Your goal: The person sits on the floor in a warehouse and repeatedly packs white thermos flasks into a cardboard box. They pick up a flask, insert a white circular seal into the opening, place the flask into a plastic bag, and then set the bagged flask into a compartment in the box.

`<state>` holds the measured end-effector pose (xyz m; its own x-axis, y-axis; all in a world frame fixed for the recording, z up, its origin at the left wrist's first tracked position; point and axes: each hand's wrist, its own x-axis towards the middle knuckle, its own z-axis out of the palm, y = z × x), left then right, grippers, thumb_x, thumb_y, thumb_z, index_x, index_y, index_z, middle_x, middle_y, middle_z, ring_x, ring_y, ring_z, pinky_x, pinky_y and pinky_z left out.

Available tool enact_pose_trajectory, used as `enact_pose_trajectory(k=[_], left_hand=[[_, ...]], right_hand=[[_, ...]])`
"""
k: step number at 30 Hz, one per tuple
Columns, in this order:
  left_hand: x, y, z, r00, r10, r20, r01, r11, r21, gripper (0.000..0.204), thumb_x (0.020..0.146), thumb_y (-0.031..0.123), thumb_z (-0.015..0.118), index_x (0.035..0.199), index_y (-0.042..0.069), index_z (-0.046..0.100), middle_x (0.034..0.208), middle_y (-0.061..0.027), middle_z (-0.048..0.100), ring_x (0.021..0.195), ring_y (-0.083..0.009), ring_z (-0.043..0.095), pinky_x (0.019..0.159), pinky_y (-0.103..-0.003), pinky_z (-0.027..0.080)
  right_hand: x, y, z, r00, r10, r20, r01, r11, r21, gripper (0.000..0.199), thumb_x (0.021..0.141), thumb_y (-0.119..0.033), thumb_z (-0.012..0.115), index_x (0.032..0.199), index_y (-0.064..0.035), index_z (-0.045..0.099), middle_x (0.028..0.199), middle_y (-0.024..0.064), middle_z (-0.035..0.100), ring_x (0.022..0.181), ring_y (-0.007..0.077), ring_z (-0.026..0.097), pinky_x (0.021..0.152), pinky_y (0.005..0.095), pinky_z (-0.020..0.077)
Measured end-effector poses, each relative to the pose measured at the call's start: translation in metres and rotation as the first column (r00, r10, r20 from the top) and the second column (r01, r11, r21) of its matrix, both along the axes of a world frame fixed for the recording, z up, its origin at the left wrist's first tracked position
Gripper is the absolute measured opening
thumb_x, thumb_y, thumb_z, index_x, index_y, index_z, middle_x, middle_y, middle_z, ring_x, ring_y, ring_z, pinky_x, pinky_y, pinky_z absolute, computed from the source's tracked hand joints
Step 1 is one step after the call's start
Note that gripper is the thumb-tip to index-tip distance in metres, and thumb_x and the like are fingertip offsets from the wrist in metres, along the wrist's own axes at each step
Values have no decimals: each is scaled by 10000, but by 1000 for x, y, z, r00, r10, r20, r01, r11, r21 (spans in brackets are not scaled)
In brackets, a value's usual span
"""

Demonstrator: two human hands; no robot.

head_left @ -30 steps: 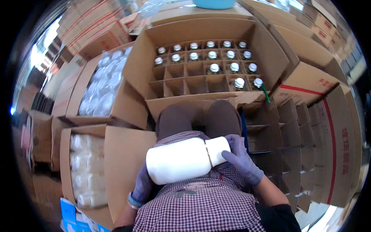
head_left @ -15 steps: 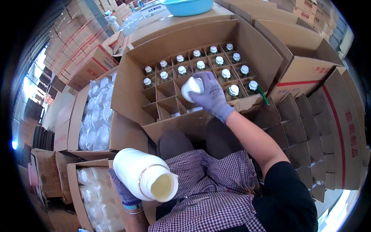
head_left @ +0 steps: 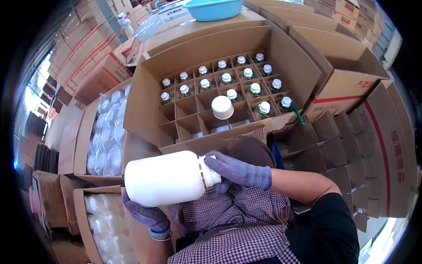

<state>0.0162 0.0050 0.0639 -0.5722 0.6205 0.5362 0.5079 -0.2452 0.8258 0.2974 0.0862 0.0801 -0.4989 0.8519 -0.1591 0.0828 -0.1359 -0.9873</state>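
My left hand, in a grey-purple glove, supports the closed end of a large white jug lying sideways above my lap. A thin gold ring circles the jug near its spout end. My gloved right hand is closed around that end, its fingers over the spout and partly hiding the mouth. Beyond it, a white cup-like cap sits on the dividers of an open carton. Several glass bottles with white caps stand in the carton's compartments; some near and left compartments hold no bottle.
On the left, two cartons hold clear-wrapped things and pale rounded items. Folded cardboard dividers and another open carton are on the right. A green strip hangs by the bottles; a blue basin stands behind.
My right hand has left the white cap on the carton dividers and come back to the jug's spout. The jug has turned so that its mouth points right.
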Motion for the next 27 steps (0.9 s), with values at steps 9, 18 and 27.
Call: enact_pose_trajectory(k=[9, 18, 27], left_hand=[[-8, 5, 12, 922, -386, 2, 371, 885, -281, 535, 953, 364, 658, 1315, -9, 529, 1216, -153, 627, 1043, -280, 657, 892, -395, 516], [31, 5, 19, 673, -267, -689, 151, 962, -226, 366, 977, 213, 603, 1251, -29, 578, 1241, -209, 604, 1125, -377, 605, 969, -446, 468], [91, 15, 7, 899, -393, -194, 341, 905, -254, 512, 1109, 365, 279, 1244, -30, 575, 1148, -193, 643, 1052, -309, 636, 960, -411, 483]], right_hand=[[39, -57, 31, 995, -94, 44, 3, 451, 892, 910, 825, -309, 810, 1554, -156, 287, 1481, 239, 307, 1375, 384, 417, 1164, 473, 381], [75, -72, 14, 934, -215, 284, -184, 390, 902, 693, 885, -400, 714, 1480, -184, 432, 1385, 252, 469, 1221, 346, 565, 953, 486, 533], [99, -88, -30, 958, -288, -13, 272, 889, 367, 780, 878, -383, 730, 1494, -82, 358, 1465, 288, 350, 1342, 447, 428, 1114, 512, 406]])
